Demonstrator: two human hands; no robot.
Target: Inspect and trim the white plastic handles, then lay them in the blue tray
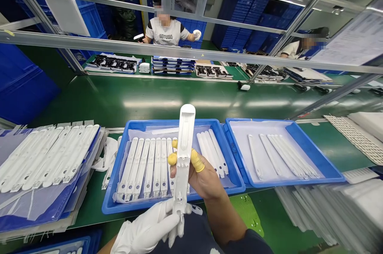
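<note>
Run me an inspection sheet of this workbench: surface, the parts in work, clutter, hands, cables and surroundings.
Surface: green workbench, glossy, with a few light reflections.
Job's things: one white plastic strip held up above a blue tray of lined-up strips; a second blue tray holds more strips.
Clutter: a stack of strips on a blue folder to the left; white sheets at lower right.
Hands: left hand, white-gloved, grips the strip's lower end; right hand, bare with yellow finger cots, grips its middle.
Cables: nothing seen.
Surroundings: stacked blue crates; a co-worker across the bench.
</note>
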